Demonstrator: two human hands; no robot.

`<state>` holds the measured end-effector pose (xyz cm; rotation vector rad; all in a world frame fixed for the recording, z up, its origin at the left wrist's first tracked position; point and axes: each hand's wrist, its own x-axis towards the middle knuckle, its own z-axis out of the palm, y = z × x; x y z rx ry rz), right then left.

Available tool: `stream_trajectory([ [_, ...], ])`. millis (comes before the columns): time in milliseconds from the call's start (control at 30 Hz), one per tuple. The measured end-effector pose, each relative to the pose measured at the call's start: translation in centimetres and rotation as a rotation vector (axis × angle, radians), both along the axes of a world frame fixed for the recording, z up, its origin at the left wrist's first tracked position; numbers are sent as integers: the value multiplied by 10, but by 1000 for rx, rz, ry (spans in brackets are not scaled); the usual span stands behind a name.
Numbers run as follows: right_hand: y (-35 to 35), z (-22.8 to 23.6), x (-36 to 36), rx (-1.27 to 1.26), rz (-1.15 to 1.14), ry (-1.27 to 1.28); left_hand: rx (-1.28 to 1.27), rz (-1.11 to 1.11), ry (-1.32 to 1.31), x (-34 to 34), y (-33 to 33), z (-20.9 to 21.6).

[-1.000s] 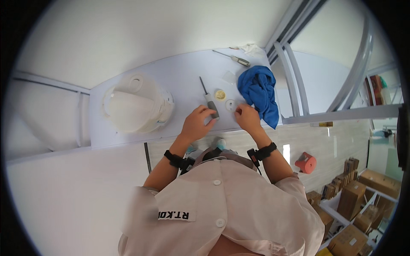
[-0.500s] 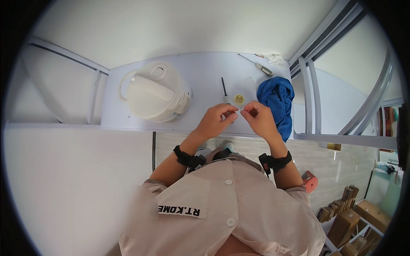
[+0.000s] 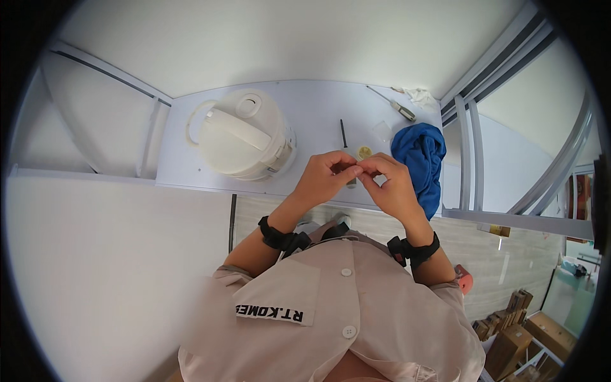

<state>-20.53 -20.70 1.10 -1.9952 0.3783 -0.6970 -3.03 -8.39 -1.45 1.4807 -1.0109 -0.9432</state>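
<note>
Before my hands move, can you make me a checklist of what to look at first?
1. Fingertips meeting: ok, the left hand and right hand meet at the fingertips.
2. Small piece pinched between them: cannot tell, the fingers hide that spot.
3. Near screwdriver fully in view: not ok, the hands cover part of it.
4. Far screwdriver apart from both hands: ok.
5. White lidded appliance apart from both hands: ok.

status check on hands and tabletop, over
Left hand and right hand: meeting at the tips, any held item indistinct. Nearer screwdriver: on table, partly hidden by hands. Blue cloth: just right of right hand.
</note>
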Motion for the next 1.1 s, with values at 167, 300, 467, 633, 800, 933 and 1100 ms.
stream_trajectory([
  [167,-2,-10,2,95,28,-19,-49,28,-68,3,1,-2],
  [300,-6,-19,1,208,37,27,-28,-3,-157,9,3,-2],
  [467,-12,-38,-3,198,8,140,67,23,-358,20,6,-22],
  [633,-15,-42,-1,183,-20,145,286,28,-650,32,12,-81],
  [800,-16,-41,0,194,-33,168,377,57,-736,34,8,-112],
  [933,-17,-39,-1,203,-27,196,285,86,-524,32,5,-109],
  [1100,-19,-34,0,199,-16,203,303,-26,-175,37,9,-68],
])
